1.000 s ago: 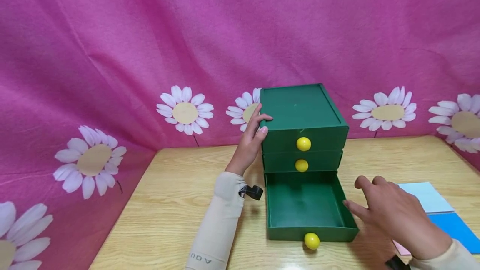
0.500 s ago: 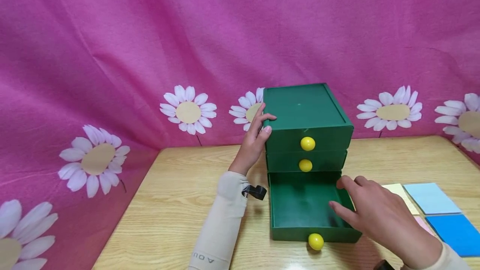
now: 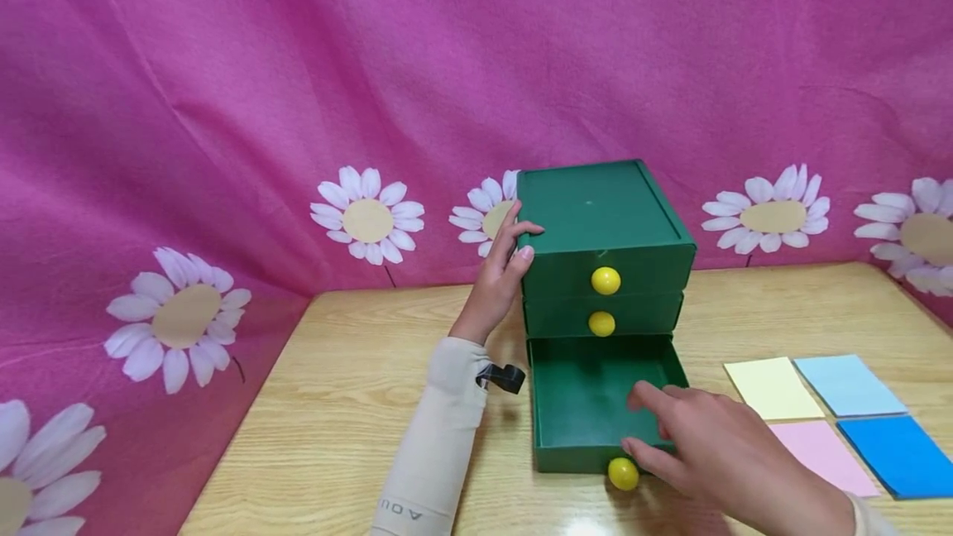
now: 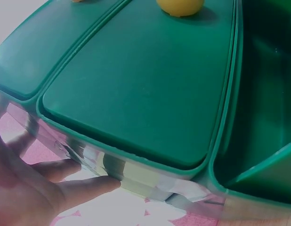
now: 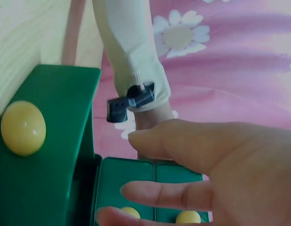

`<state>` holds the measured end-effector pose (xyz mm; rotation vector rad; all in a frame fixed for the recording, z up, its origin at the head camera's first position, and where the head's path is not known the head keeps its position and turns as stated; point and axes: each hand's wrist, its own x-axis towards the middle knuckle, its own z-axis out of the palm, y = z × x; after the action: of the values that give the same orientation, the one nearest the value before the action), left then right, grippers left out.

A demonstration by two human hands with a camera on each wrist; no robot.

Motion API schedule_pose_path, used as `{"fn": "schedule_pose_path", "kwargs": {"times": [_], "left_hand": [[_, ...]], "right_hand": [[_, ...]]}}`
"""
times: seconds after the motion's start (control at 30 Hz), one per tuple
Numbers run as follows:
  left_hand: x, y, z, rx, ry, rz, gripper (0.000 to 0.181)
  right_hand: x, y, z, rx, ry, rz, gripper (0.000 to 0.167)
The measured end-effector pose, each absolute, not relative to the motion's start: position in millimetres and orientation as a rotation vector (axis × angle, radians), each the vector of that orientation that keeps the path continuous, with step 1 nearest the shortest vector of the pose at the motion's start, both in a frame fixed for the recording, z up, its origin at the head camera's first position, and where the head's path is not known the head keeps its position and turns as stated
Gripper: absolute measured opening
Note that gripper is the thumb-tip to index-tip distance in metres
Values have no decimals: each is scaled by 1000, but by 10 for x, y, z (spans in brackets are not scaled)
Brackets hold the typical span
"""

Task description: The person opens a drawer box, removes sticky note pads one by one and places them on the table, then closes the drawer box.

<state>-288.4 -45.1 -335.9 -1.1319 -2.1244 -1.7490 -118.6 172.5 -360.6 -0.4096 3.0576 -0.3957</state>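
A green three-drawer cabinet (image 3: 596,205) with yellow knobs stands on the table. Its bottom drawer (image 3: 573,404) is pulled out, and no contents are visible in it. My left hand (image 3: 491,292) rests against the cabinet's left side, fingertips at the top edge; the left wrist view shows this hand (image 4: 28,183) with spread fingers along the side wall. Over the drawer's right front corner hovers my right hand (image 3: 715,445), thumb near the bottom knob (image 3: 623,474). In the right wrist view, the right hand's fingers (image 5: 164,194) are extended with nothing between them.
Four-coloured paper squares lie right of the cabinet: yellow (image 3: 774,387), light blue (image 3: 850,385), pink (image 3: 826,457) and blue (image 3: 897,455). A pink cloth (image 3: 417,89) with daisies hangs behind the wooden table (image 3: 357,404).
My right hand has moved left from beside the drawer to over its front corner, uncovering the paper squares. My left hand stays on the cabinet; the drawer remains pulled out.
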Motion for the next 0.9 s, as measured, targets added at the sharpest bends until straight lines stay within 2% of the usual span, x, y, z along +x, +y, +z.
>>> {"fn": "schedule_pose_path", "kwargs": {"times": [0.23,0.6,0.9], "left_hand": [[-2885,-457,-3350,-1124,-2136,-1744,39],[-2881,-464,-3388,-1108,-2144,-1757,40],[-2881,-453,-3362,-1118,-2139,-1733,39]], "right_hand": [[-1184,1667,-3633,-401,2878,-475,29],[-1181,1653,-3763,-539,2675,-585,37],[-1154,1657,-3750,-614,2596,-648,28]]}}
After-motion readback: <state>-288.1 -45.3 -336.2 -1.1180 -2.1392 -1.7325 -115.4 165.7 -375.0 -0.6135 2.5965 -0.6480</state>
